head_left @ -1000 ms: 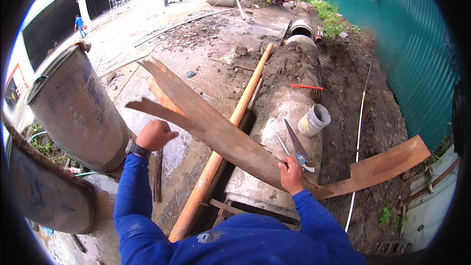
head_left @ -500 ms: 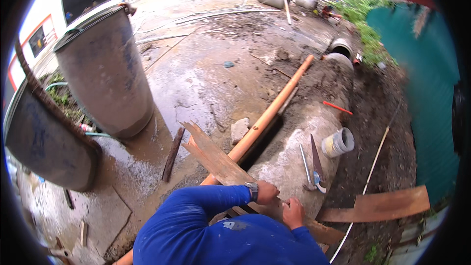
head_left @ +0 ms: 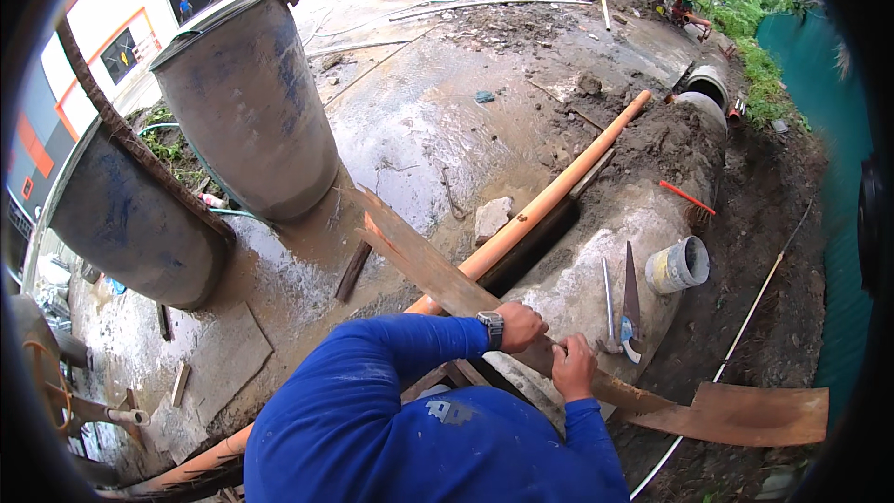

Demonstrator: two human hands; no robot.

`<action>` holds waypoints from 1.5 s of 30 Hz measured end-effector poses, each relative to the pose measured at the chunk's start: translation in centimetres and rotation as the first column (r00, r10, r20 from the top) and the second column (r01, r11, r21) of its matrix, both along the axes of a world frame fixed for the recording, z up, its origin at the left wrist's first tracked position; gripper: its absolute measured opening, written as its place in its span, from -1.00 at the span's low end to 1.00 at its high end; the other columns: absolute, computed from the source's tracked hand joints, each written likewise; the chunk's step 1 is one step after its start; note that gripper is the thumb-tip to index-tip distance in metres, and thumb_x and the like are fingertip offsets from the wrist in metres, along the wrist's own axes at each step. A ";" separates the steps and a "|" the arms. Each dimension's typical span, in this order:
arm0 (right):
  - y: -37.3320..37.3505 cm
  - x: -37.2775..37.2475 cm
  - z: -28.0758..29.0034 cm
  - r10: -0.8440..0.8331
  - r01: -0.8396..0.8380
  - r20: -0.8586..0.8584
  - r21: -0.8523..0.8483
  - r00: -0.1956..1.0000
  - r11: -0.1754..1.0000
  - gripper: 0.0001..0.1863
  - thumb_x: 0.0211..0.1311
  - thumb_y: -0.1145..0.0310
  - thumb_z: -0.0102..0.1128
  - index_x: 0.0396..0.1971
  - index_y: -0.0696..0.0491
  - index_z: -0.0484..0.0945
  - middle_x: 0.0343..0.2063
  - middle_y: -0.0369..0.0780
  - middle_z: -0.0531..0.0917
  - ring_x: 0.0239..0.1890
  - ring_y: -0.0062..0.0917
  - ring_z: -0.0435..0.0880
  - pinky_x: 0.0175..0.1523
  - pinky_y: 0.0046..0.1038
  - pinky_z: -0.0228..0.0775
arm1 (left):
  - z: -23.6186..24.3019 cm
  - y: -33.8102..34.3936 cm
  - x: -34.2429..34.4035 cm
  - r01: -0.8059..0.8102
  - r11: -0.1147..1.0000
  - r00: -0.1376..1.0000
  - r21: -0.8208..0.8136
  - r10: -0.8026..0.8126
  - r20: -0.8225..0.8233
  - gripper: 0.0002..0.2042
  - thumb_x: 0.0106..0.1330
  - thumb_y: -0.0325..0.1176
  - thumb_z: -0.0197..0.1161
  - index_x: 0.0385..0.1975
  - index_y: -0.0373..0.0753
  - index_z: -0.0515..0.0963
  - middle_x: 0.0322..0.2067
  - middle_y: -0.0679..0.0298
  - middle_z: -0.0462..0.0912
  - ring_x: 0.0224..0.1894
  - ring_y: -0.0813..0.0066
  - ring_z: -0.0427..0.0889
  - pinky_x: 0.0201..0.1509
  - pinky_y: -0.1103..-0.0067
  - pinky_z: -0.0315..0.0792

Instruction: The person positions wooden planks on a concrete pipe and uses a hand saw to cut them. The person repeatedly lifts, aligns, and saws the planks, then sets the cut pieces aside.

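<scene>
On a muddy site, a plank (head_left: 438,270) lies across an orange pipe (head_left: 549,205). Left hand (head_left: 518,324) and right hand (head_left: 574,368) grip it, fingers closed, beside a saw (head_left: 631,303).

Garment: long-sleeved top, solid bright blue, smooth fabric with soft folds at the elbows.
Sleeves: full length, ending at both wrists; cuffs close-fitting.
Chest marking: small pale patch on the blue fabric, below the hands; details too blurred to tell.
Wristwatch (head_left: 491,329): dark band with a pale square face, worn just behind the left hand (head_left: 520,325).
Right hand (head_left: 575,367): bare, no glove.
Left hand: bare, no glove.
</scene>
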State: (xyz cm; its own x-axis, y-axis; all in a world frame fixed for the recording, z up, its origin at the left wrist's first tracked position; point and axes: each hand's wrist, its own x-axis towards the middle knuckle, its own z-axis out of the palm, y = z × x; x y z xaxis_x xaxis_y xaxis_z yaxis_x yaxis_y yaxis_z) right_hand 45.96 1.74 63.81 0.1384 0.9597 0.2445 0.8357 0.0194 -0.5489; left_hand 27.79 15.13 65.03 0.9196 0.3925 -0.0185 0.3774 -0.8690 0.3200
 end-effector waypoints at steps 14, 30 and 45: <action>0.5 8.5 7.1 0.238 -0.061 -0.284 0.517 0.929 0.854 -0.74 0.38 0.14 0.18 -0.34 0.05 0.55 -0.36 -0.12 0.57 -0.27 -0.09 0.61 -0.17 -0.11 0.39 | 19.7 -5.1 8.9 -0.017 0.918 0.988 0.396 0.076 -0.134 -0.89 0.27 -0.30 0.27 -0.42 -0.16 0.58 -0.47 0.17 0.69 -0.36 0.13 0.76 -0.26 0.23 0.62; 0.3 12.2 1.4 0.305 0.166 -0.650 0.559 0.696 0.812 -0.80 0.38 0.34 0.24 -0.26 0.14 0.46 -0.36 -0.08 0.49 -0.27 -0.17 0.56 -0.11 -0.26 0.43 | 21.8 -8.1 21.6 0.346 0.721 0.869 0.600 -0.005 -0.494 -0.92 0.25 -0.31 0.24 -0.46 -0.09 0.61 -0.52 0.30 0.67 -0.35 0.28 0.71 -0.20 0.34 0.47; 4.9 14.2 1.3 0.335 0.063 -0.814 0.411 0.474 0.909 -0.80 0.40 0.30 0.29 -0.21 0.15 0.62 -0.34 -0.22 0.66 -0.31 -0.55 0.60 -0.16 -0.41 0.47 | 22.2 -3.8 23.9 0.294 0.774 0.806 0.560 0.115 -0.581 -0.83 0.22 -0.17 0.36 -0.35 -0.11 0.66 -0.50 0.22 0.71 -0.33 0.19 0.75 -0.15 0.27 0.52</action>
